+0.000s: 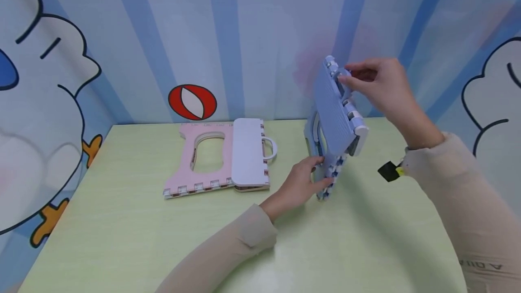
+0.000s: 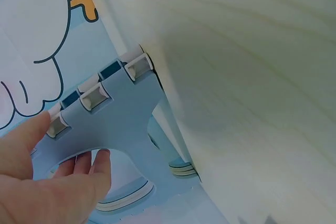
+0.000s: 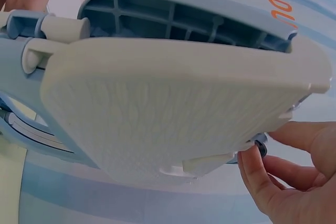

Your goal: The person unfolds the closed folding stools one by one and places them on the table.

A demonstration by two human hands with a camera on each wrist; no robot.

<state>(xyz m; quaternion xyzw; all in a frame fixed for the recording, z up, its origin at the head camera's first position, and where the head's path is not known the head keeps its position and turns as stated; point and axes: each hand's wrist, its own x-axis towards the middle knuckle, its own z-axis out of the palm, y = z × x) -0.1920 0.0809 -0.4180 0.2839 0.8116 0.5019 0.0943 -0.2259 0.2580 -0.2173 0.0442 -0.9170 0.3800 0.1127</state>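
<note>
A blue plastic folding stool [image 1: 333,107] stands tilted on its side edge at the table's right, partly unfolded. Its ribbed white and blue top panel [image 3: 157,108] shows close up in the right wrist view. My left hand [image 1: 299,184] grips the lower leg panel; in the left wrist view the thumb lies by the hinge knuckles [image 2: 94,95] and the fingers reach through the oval opening. Higher up, my right hand [image 1: 376,82] pinches the small carry handle [image 1: 345,84] on the top's edge between thumb and fingers.
A pink folding stool [image 1: 206,155] with a white top and ring handle [image 1: 270,148] lies flat to the left. Beneath is a pale green table [image 1: 122,220]. Behind its back edge hangs a blue striped cloth [image 1: 260,44] with cartoon figures. A black tag [image 1: 389,172] dangles from the right sleeve.
</note>
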